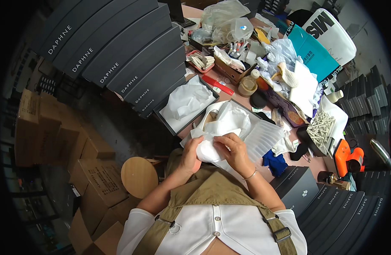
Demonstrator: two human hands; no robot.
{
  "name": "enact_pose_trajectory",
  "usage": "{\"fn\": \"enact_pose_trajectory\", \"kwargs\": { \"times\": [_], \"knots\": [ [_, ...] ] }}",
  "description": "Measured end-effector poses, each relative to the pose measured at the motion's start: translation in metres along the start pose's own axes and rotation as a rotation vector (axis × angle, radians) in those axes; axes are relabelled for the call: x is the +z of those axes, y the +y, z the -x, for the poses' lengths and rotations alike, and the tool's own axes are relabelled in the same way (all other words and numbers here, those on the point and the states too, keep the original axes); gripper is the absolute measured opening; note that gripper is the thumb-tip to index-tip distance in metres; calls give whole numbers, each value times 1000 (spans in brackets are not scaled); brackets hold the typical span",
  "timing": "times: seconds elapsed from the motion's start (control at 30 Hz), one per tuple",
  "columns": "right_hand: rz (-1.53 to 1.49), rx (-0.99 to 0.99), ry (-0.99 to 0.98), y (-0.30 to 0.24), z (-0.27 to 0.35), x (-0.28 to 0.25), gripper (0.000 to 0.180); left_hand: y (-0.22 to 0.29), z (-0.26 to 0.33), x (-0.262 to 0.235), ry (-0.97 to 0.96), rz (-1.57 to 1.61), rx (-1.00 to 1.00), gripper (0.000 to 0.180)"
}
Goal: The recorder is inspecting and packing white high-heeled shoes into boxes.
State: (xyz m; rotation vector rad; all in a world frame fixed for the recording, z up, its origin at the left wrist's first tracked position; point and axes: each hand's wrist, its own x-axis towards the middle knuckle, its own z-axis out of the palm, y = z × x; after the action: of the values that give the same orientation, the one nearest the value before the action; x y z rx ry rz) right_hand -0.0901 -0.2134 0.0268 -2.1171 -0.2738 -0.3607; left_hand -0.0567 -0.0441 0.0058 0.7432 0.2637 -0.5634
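Table [242, 98]: pink, crowded. Bears:
- box [196, 117], dark, open, ahead of the left hand [190, 156];
- brush [219, 85], red, ahead of the right hand [233, 151];
- basket [212, 67], red, farther ahead;
- jar [247, 87], white-capped, ahead-right of the right hand;
- tray [315, 143], black, white sticks [321, 126] inside, well right;
- cloth [275, 162], blue, nearer right.

Left hand [190, 158], right hand [233, 152] gripping white paper [208, 149] — red brush [218, 84] beyond.
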Motion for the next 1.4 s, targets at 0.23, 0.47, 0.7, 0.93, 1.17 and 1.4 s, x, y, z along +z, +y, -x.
{"fn": "enact_pose_trajectory", "kwargs": {
  "times": [0.23, 0.47, 0.7, 0.93, 1.17, 1.4],
  "knots": [
    [254, -180, 8, -1, 2, -3, 27, -9, -2, 1, 74, -101, -24, 28],
    [287, -111, -35, -1, 3, 1, 22, -21, -7, -7, 106, -165, 23, 28],
    [-200, 282, -152, 23, 2, -6, 9, -15, -5, -9, -110, -728, 194, 25],
    [-1238, 690, 244, 81, 7, 23, 10, 1, -45, 10, -94, -893, 206, 20],
    [-1113, 785, 309, 124, -1, -17, 9, 30, -188, 6, 108, -1050, 506, 52],
    [-1137, 919, 213, 123, 8, 1, 8, -15, -357, 11, 303, -1026, 520, 79]
  ]
}}
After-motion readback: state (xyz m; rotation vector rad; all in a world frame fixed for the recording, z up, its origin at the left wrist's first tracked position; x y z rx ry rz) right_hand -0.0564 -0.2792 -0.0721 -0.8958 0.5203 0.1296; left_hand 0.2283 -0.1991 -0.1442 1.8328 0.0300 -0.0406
